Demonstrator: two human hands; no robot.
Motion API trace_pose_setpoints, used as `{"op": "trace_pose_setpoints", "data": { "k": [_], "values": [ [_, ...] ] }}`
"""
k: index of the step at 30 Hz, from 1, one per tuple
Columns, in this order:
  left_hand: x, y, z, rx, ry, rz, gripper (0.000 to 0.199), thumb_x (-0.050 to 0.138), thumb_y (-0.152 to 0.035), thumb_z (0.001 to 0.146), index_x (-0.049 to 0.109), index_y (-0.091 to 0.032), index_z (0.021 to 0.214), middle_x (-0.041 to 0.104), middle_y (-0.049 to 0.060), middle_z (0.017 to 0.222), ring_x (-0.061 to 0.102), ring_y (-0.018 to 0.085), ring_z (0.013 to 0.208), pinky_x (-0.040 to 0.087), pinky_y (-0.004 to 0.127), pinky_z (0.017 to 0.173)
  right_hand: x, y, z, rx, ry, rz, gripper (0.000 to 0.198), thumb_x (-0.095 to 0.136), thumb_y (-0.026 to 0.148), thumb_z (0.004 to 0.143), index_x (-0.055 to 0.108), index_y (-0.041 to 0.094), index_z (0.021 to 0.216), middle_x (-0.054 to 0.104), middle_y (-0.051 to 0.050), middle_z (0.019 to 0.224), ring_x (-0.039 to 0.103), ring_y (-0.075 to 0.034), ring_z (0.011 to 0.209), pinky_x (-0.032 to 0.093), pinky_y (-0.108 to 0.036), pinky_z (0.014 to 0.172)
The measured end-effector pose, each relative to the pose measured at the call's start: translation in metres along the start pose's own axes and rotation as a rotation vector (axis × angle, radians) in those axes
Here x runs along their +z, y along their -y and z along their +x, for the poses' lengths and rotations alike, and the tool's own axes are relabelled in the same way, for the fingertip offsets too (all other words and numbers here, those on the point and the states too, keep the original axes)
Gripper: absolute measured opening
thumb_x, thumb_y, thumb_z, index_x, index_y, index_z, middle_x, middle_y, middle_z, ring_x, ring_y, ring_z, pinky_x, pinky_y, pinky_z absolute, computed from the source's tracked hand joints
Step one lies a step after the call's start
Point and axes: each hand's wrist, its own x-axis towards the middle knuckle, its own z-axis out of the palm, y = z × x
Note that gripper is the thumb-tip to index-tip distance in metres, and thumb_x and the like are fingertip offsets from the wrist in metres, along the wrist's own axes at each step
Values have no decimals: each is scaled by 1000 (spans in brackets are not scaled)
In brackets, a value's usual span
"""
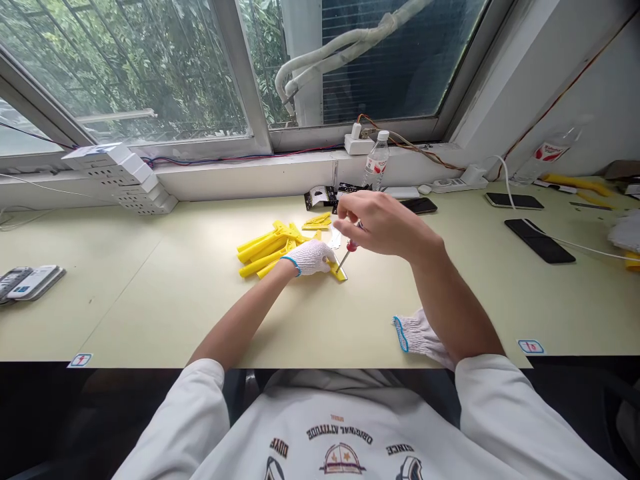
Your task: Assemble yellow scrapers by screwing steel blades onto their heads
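The bare right hand was closed around the top of a small screwdriver with a red collar, its shaft slanting down and to the left so that the tip met a flat yellow plastic piece lying on the pale table. The left hand, in a white knit glove with a blue cuff, lay pressed on that piece, fingers curled over it and pinning it to the tabletop. Just behind the gloved hand sat a heap of yellow handles, with a few more yellow parts beyond. A second white glove lay by the right forearm near the table's front edge. Farther back stood a water bottle on the sill, and two dark phones lay to the right.
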Motion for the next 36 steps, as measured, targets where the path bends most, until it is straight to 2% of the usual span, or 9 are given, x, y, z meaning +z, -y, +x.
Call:
{"op": "trace_pose_setpoints", "data": {
  "k": [4, 10, 14, 19, 21, 25, 28, 32, 36],
  "values": [
    [0, 1, 1, -7, 18, 15, 34, 76, -24, 88, 87, -29, 119, 84, 1, 108, 74, 22, 95, 53, 27, 89, 10, -1, 6, 313, -112, -220, 56, 52, 74, 105, 64, 21, 93, 66, -9, 71, 61, -30, 71, 35, -37, 69],
    [0, 2, 3, -23, 28, 13, 35, 75, -20, 87, 88, -29, 118, 83, 1, 107, 74, 22, 94, 54, 27, 86, 10, -23, 10, 43, -72, 198, 14, 67, 35, 99, 65, 22, 105, 75, -6, 92, 64, -23, 79, 43, -35, 76],
    [1, 2, 2, -8, 21, 26, 34, 76, -20, 87, 87, -28, 118, 83, 2, 108, 74, 22, 94, 53, 27, 85, 6, -26, 7, -112, 46, 355, 25, 65, 23, 92, 63, 23, 116, 77, -8, 115, 67, -23, 93, 47, -34, 81],
    [1, 2, 2, -21, 20, 35, 35, 77, -23, 87, 87, -29, 120, 83, 2, 107, 75, 23, 96, 54, 27, 87, 11, -20, 8, 66, 6, 156, 24, 60, 45, 105, 58, 24, 115, 76, -7, 98, 63, -25, 79, 41, -35, 74],
    [0, 2, 2, -17, 24, 25, 35, 75, -21, 87, 87, -29, 119, 83, 2, 110, 75, 23, 97, 54, 27, 88, 11, -21, 8, 114, 10, 94, 18, 54, 42, 108, 56, 24, 113, 73, -3, 86, 59, -23, 72, 38, -35, 72],
    [0, 2, 2, -5, 23, 24, 35, 75, -21, 88, 87, -29, 119, 84, 2, 114, 76, 23, 100, 55, 27, 91, 1, -29, 2, -29, 79, 186, 21, 62, 21, 96, 57, 24, 116, 75, -5, 100, 65, -22, 82, 43, -32, 76],
    [0, 2, 2, -14, 22, 31, 38, 76, -22, 87, 86, -28, 123, 84, 3, 115, 76, 23, 102, 55, 28, 92, -5, -29, 0, -107, 126, 252, 23, 68, 26, 93, 59, 25, 114, 77, -7, 111, 68, -23, 92, 46, -33, 80],
    [0, 3, 2, -16, 32, 23, 38, 74, -20, 87, 87, -30, 121, 84, 2, 110, 76, 23, 100, 55, 28, 91, -2, -21, 3, 69, 70, 109, 16, 60, 41, 105, 58, 25, 102, 75, -2, 83, 60, -21, 71, 40, -34, 72],
    [0, 3, 3, -5, 32, 23, 36, 76, -20, 86, 87, -29, 119, 83, 3, 108, 75, 23, 98, 54, 28, 89, 1, -24, 6, 11, 66, 133, 12, 62, 33, 102, 60, 24, 110, 74, -1, 83, 59, -19, 67, 40, -33, 71]
  ]
}}
